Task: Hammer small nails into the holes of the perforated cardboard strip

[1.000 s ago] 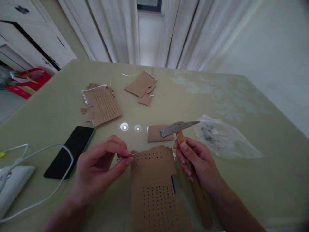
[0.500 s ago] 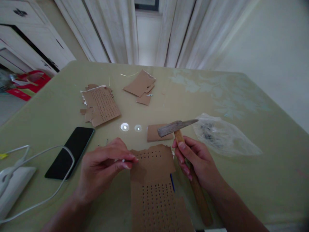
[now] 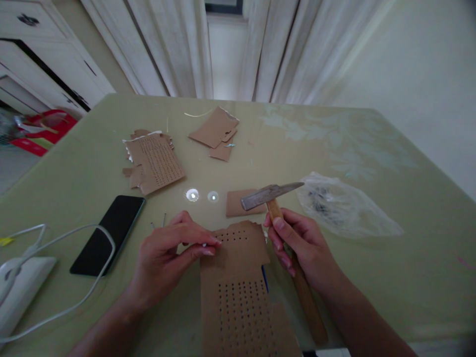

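Note:
A hammer (image 3: 272, 195) with a wooden handle is gripped high up by my right hand (image 3: 297, 243), its metal head just above the hand. My left hand (image 3: 174, 255) pinches a nail (image 3: 205, 244) between thumb and forefinger; most of it is hidden by the fingers. The fingertips are over the upper left of a brown cardboard sheet (image 3: 232, 270) punched with rows of small holes. Whether the nail's tip touches the cardboard I cannot tell. Two loose nails (image 3: 164, 219) lie on the table beyond my left hand.
A stack of perforated cardboard (image 3: 159, 163) lies at the back left, with plain cardboard pieces (image 3: 215, 128) beside it. Under the hammer head is a small cardboard piece (image 3: 238, 204). A clear plastic bag (image 3: 349, 213) with dark contents sits right. A phone (image 3: 107, 235) and white cable (image 3: 85, 300) are left.
My left hand has moved a little right with the nail, farther over the cardboard's upper left. My right hand and the hammer have barely moved.

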`<state>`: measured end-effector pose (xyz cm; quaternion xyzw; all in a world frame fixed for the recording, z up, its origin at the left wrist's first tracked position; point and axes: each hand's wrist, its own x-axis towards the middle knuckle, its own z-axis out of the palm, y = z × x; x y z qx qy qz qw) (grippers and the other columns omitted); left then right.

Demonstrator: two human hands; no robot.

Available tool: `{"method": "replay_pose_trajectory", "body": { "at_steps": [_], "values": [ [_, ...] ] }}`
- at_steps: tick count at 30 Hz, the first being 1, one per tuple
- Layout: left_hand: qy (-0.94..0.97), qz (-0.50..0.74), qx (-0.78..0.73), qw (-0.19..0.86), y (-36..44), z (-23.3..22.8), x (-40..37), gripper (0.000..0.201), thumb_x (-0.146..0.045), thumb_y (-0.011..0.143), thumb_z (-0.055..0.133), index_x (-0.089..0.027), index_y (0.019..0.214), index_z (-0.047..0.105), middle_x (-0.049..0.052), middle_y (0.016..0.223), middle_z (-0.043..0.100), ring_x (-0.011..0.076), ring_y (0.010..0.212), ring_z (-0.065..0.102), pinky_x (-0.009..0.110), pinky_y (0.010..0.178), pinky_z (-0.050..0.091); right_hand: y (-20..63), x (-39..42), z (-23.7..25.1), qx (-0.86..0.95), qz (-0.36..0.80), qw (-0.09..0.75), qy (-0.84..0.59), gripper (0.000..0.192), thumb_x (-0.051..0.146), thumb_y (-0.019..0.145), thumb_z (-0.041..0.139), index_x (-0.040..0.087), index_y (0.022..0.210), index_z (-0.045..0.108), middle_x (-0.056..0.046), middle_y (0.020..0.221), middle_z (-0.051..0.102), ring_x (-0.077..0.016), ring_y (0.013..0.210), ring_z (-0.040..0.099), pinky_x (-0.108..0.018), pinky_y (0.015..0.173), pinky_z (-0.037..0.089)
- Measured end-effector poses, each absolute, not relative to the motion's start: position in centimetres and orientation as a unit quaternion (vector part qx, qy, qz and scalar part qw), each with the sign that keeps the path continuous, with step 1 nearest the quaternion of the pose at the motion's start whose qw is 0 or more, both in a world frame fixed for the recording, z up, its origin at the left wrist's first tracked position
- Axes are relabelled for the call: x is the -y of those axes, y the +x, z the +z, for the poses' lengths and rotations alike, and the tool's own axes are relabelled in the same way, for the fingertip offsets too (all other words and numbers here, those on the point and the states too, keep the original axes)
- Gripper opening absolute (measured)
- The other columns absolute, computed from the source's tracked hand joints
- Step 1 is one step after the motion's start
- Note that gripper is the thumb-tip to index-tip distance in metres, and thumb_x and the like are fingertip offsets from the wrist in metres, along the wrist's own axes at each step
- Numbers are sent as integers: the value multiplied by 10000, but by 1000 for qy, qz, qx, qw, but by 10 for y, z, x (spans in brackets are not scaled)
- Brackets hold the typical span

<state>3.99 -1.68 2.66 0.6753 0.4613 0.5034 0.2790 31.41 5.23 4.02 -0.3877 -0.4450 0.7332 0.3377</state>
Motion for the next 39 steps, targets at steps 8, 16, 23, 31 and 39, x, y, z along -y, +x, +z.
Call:
{"method": "replay_pose_trajectory", "body": {
  "at_steps": [8,16,23,31,39],
  "values": [
    [676,508,-456,277,41,28,15,47,-306,1026,799,-290,1058,830,-29,920,865,136,793,754,327,758,554,315,-50,40,445,732,335,-392,329,510,1047,749,184,1002,736,68,660,575,-41,399,438,-110,313,384],
    [704,491,-444,257,40,31,13,53,-275,1049,764,-256,1055,813,-2,953,845,140,868,761,304,785,574,314,-51,41,453,727,329,-397,337,518,1050,739,184,1004,728,67,671,571,-44,408,438,-117,315,373],
    [728,479,-437,221,43,32,13,42,-219,1033,778,-238,1057,807,-9,930,840,136,842,757,314,795,556,320,-50,42,517,685,304,-413,381,569,1078,668,192,1035,699,68,673,545,-68,419,422,-173,329,352],
    [727,481,-434,228,46,32,13,153,-117,988,789,-259,1043,804,-2,940,850,164,817,751,323,775,553,325,-57,120,857,341,186,-339,269,380,1133,610,225,920,662,15,703,643,-132,577,557,-283,553,364],
    [729,478,-443,210,47,28,13,153,-134,1031,710,-245,956,786,-14,834,781,154,741,659,302,719,488,311,-52,160,942,212,64,-251,269,398,1193,494,242,1062,670,-38,874,771,-191,677,687,-336,594,387]
  ]
}}
